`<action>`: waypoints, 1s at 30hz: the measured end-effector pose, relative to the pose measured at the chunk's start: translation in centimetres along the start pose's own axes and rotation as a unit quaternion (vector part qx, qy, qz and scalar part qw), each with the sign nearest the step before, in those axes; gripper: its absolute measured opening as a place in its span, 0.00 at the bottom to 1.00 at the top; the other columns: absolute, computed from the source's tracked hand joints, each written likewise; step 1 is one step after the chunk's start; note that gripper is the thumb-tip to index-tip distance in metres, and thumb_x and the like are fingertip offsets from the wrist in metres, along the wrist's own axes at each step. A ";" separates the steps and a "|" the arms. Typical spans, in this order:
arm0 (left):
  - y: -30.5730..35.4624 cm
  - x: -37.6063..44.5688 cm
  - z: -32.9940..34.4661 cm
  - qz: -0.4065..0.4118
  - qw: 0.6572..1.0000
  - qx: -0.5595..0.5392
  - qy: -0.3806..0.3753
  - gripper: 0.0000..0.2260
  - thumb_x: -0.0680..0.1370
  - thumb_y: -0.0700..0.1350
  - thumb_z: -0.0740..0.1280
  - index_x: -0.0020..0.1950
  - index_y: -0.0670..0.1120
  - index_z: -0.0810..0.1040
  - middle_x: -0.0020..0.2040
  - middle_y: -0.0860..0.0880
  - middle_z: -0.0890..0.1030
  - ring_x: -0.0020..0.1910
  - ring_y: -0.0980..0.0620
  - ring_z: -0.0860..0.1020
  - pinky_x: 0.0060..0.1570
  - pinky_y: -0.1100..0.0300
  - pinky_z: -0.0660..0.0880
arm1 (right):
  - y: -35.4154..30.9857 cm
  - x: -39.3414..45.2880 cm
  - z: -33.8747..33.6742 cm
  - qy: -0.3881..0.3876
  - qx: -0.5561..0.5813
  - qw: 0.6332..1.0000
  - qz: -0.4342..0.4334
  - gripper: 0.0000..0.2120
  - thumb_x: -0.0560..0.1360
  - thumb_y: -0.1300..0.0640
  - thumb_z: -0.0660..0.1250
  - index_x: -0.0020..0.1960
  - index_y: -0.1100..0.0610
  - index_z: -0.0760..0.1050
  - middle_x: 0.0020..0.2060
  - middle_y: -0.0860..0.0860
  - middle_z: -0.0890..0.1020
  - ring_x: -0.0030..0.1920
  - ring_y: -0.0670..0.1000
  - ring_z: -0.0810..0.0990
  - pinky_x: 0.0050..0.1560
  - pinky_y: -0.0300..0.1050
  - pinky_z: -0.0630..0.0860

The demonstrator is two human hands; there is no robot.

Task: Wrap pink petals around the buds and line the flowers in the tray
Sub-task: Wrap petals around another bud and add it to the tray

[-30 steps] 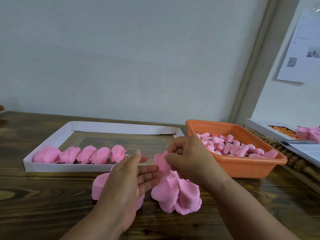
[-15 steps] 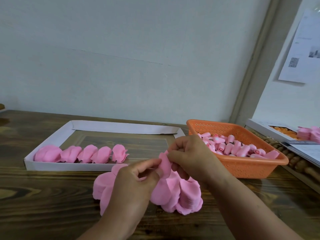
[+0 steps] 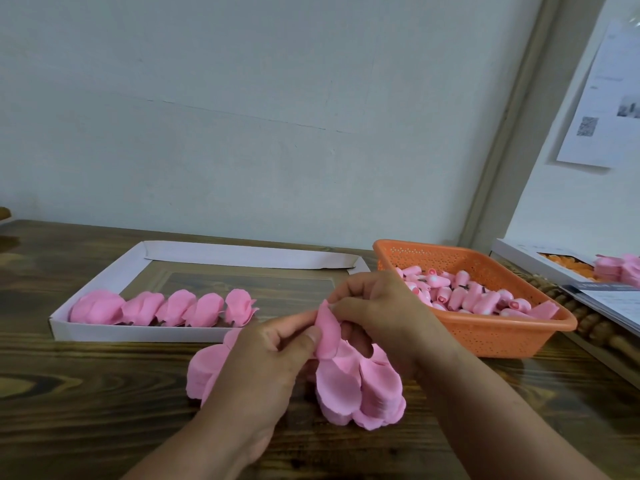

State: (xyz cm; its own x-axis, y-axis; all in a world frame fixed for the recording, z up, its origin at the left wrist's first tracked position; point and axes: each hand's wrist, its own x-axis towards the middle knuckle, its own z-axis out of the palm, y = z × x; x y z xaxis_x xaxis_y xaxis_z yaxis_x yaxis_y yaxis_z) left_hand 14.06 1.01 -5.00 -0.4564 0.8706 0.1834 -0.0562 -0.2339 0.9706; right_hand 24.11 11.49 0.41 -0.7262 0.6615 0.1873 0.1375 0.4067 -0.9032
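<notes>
My left hand and my right hand meet above the table and both pinch one pink petal. Any bud under the petal is hidden by my fingers. Beneath the hands lie stacks of loose pink petals, with another stack to the left. A white cardboard tray behind holds a row of several wrapped pink flowers. An orange basket at the right is full of pink buds.
The dark wooden table ends at a pale wall. At the far right lie a flat box with orange and pink pieces, a booklet and a wooden bead mat. A paper sheet hangs on the right wall.
My left hand went from spread fingers to pinching the petal held by my right hand. The hands have closed together over the petal stacks.
</notes>
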 end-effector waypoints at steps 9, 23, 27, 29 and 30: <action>0.5 0.2 -0.4 -0.069 0.990 -0.114 -0.035 0.12 0.76 0.36 0.63 0.57 0.41 0.82 0.49 0.44 0.85 0.47 0.50 0.84 0.40 0.64 0.79 | 1.1 0.1 -0.5 -0.075 0.107 0.991 0.004 0.04 0.70 0.68 0.65 0.41 0.69 0.77 0.25 0.58 0.75 0.20 0.50 0.70 0.23 0.37 0.67; 2.2 0.1 -1.0 -0.077 0.980 -0.153 -0.103 0.12 0.72 0.42 0.65 0.49 0.38 0.84 0.48 0.42 0.85 0.45 0.50 0.83 0.40 0.64 0.78 | 0.0 -0.3 -0.9 -0.052 0.081 0.993 -0.073 0.04 0.68 0.63 0.73 0.37 0.62 0.80 0.26 0.56 0.75 0.25 0.47 0.68 0.26 0.38 0.66; 2.4 0.0 -1.0 -0.082 0.980 -0.147 -0.109 0.09 0.73 0.42 0.65 0.44 0.39 0.83 0.48 0.41 0.84 0.51 0.46 0.82 0.51 0.57 0.78 | -0.2 -0.5 -0.4 -0.022 0.068 0.994 -0.081 0.09 0.70 0.60 0.72 0.35 0.64 0.77 0.23 0.52 0.73 0.23 0.46 0.67 0.26 0.37 0.65; 2.6 -0.1 -1.0 -0.080 0.980 -0.140 -0.119 0.09 0.74 0.42 0.65 0.41 0.41 0.83 0.46 0.42 0.84 0.50 0.46 0.82 0.50 0.57 0.78 | -0.4 -0.7 -0.1 0.004 0.045 0.995 -0.088 0.09 0.71 0.62 0.71 0.34 0.62 0.76 0.20 0.46 0.72 0.22 0.43 0.67 0.26 0.35 0.65; 2.7 -0.2 -0.9 -0.081 0.979 -0.141 -0.120 0.09 0.74 0.42 0.65 0.41 0.41 0.83 0.45 0.42 0.84 0.49 0.46 0.82 0.49 0.58 0.78 | -0.5 -0.8 0.1 0.020 0.039 0.995 -0.091 0.10 0.71 0.62 0.71 0.33 0.62 0.75 0.20 0.45 0.72 0.22 0.41 0.67 0.26 0.33 0.65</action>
State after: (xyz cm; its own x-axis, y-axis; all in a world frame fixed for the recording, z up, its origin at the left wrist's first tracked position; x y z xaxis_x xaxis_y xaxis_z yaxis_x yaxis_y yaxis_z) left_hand 13.18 -0.21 -2.52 -0.2003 0.9752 0.0941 -0.3684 -0.1640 0.9151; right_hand 24.53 10.73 0.65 -0.7067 0.6069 0.3636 -0.0464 0.4731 -0.8798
